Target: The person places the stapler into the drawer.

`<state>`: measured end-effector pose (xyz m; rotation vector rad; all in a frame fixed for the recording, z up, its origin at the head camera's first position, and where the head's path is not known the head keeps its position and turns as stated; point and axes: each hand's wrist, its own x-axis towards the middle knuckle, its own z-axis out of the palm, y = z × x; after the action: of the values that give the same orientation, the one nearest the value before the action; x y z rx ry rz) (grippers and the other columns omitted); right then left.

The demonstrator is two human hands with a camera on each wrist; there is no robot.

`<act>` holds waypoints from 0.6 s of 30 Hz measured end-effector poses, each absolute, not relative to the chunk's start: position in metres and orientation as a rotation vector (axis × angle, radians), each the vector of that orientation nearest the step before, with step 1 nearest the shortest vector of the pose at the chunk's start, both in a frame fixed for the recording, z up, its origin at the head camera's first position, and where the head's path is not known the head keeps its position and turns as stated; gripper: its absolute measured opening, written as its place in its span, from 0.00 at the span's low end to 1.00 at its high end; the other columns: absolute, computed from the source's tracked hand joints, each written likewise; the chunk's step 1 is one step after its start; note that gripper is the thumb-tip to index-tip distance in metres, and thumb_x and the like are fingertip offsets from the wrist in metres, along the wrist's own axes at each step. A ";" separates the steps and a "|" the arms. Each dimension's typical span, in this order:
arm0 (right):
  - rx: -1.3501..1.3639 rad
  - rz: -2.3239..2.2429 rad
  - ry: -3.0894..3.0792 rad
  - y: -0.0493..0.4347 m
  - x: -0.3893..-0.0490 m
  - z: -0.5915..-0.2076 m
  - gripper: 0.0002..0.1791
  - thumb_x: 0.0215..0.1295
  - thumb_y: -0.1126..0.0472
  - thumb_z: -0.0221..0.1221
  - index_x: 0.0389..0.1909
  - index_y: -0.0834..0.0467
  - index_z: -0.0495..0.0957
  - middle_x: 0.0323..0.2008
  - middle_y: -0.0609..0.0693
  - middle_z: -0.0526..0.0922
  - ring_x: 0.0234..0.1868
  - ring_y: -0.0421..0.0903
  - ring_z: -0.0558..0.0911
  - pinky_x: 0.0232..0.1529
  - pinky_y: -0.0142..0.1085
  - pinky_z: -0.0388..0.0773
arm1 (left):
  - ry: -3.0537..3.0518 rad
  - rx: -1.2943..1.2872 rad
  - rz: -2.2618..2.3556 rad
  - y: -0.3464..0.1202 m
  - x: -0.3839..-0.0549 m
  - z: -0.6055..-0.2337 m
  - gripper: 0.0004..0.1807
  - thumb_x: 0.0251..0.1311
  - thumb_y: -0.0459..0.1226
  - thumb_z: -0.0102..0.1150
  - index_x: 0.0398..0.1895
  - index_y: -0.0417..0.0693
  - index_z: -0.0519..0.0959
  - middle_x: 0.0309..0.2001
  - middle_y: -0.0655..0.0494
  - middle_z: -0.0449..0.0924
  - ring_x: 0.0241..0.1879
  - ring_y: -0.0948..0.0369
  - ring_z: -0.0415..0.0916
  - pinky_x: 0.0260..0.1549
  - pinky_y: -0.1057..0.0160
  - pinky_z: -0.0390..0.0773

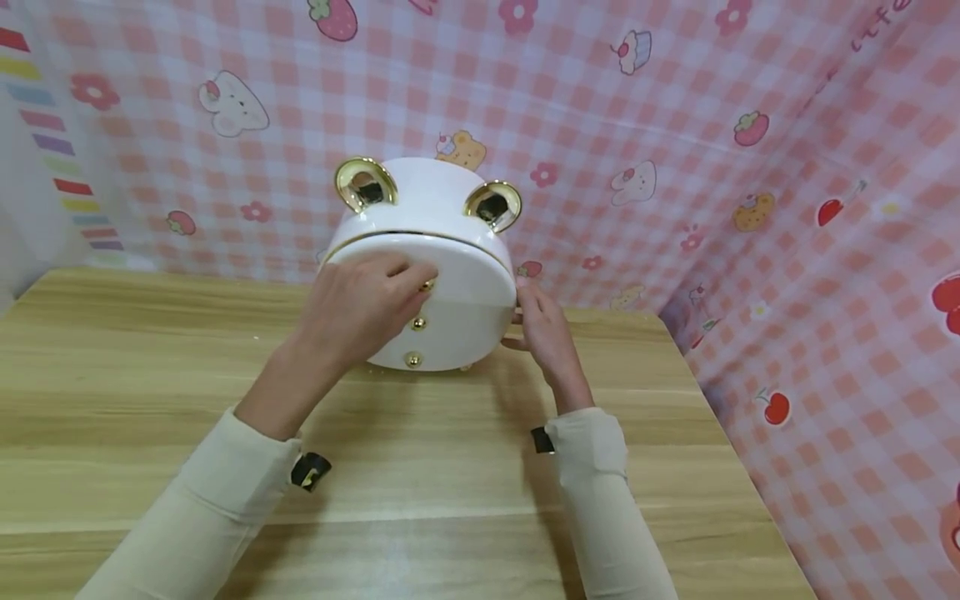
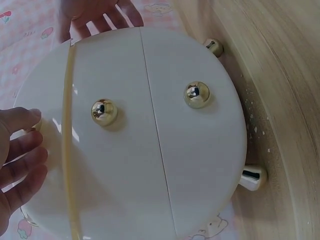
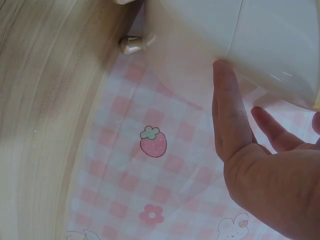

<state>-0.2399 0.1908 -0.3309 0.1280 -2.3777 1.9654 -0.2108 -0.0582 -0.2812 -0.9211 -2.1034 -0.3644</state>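
Observation:
A round white box stands upright on the table, with gold ears, gold feet and a column of gold knobs down its front. The thumb and fingers of my left hand pinch the top knob, mostly hidden behind them. Below it, the middle knob and bottom knob are untouched. A yellowish band crosses the front under the top knob, and a thin seam runs lower down. My right hand rests against the box's right side, its thumb extended along the white surface and fingers reaching behind.
The box stands near the back edge of a wooden table. Close behind it hangs a pink checked cloth, and another checked panel rises on the right. Small pale crumbs lie near the box's feet.

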 end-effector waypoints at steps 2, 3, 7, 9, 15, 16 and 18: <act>0.130 1.967 -2.378 0.191 -0.240 -0.332 0.26 0.80 0.43 0.44 0.60 0.59 0.76 0.51 0.58 0.76 0.48 0.53 0.78 0.43 0.50 0.85 | -2.104 -0.924 -0.369 -0.058 -0.212 -0.282 0.08 0.61 0.32 0.67 0.31 0.48 0.75 0.24 0.55 0.74 0.23 0.54 0.72 0.16 0.58 0.69; 0.131 1.966 -2.380 0.191 -0.239 -0.332 0.26 0.80 0.43 0.44 0.60 0.59 0.76 0.50 0.58 0.75 0.48 0.53 0.78 0.43 0.49 0.85 | -2.107 -0.926 -0.371 -0.058 -0.212 -0.282 0.07 0.61 0.32 0.67 0.32 0.48 0.76 0.24 0.55 0.74 0.23 0.55 0.72 0.16 0.58 0.69; 0.133 1.956 -2.386 0.191 -0.239 -0.334 0.27 0.80 0.44 0.44 0.61 0.59 0.76 0.50 0.58 0.75 0.49 0.54 0.78 0.42 0.49 0.85 | -2.115 -0.927 -0.377 -0.057 -0.214 -0.283 0.06 0.61 0.32 0.68 0.33 0.47 0.78 0.25 0.54 0.76 0.23 0.55 0.72 0.17 0.59 0.70; 0.133 1.951 -2.387 0.192 -0.239 -0.334 0.26 0.80 0.44 0.43 0.60 0.59 0.76 0.50 0.58 0.75 0.49 0.56 0.77 0.42 0.49 0.85 | -2.119 -0.925 -0.377 -0.057 -0.215 -0.282 0.06 0.61 0.32 0.68 0.33 0.47 0.78 0.24 0.54 0.75 0.23 0.55 0.71 0.17 0.59 0.70; 0.139 1.941 -2.386 0.192 -0.240 -0.334 0.25 0.80 0.44 0.43 0.59 0.57 0.77 0.51 0.57 0.75 0.49 0.56 0.77 0.42 0.49 0.85 | -2.126 -0.915 -0.396 -0.057 -0.218 -0.282 0.06 0.61 0.32 0.69 0.35 0.47 0.80 0.25 0.53 0.77 0.24 0.55 0.73 0.20 0.57 0.74; 0.143 1.938 -2.388 0.192 -0.240 -0.333 0.25 0.80 0.44 0.43 0.60 0.56 0.77 0.51 0.57 0.75 0.49 0.56 0.77 0.42 0.50 0.85 | -2.130 -0.912 -0.398 -0.058 -0.219 -0.282 0.06 0.61 0.32 0.70 0.36 0.47 0.80 0.26 0.53 0.77 0.25 0.54 0.74 0.20 0.57 0.74; 0.155 1.929 -2.391 0.192 -0.240 -0.333 0.25 0.80 0.43 0.43 0.61 0.56 0.77 0.51 0.57 0.75 0.49 0.56 0.77 0.42 0.50 0.85 | -2.137 -0.906 -0.403 -0.058 -0.219 -0.282 0.06 0.60 0.33 0.70 0.36 0.47 0.81 0.26 0.53 0.78 0.26 0.54 0.75 0.20 0.56 0.75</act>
<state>-0.2396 0.1923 -0.3329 0.1547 -2.3913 1.9287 -0.2192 -0.0581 -0.2820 -0.9065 -2.1365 -0.4026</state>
